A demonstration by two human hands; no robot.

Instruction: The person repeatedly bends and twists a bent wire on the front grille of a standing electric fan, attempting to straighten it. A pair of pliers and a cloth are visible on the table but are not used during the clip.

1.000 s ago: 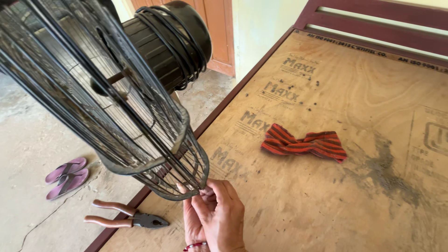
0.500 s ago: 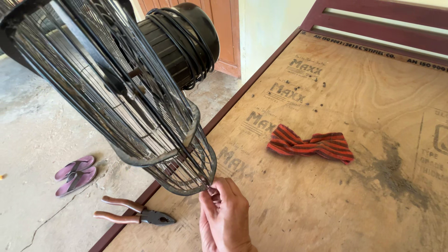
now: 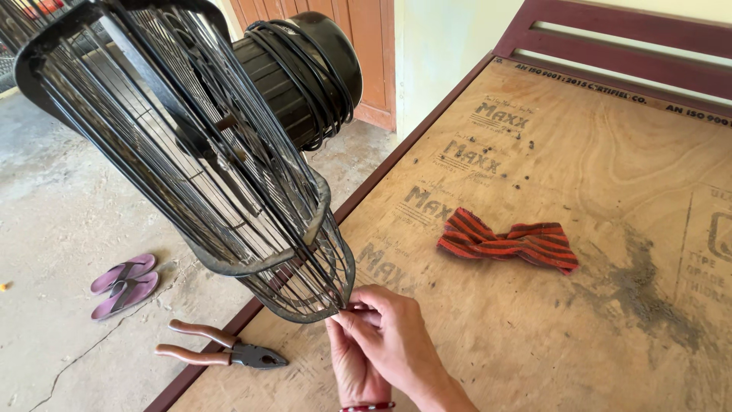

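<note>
The lower rim of the black wire fan guard is pinched by the fingers of the right hand; the left hand is tucked beneath, its grip hidden. The fan's long axis rises up-left from the fingers. Pliers lie left on the plywood bed board, a striped cloth up-right.
</note>
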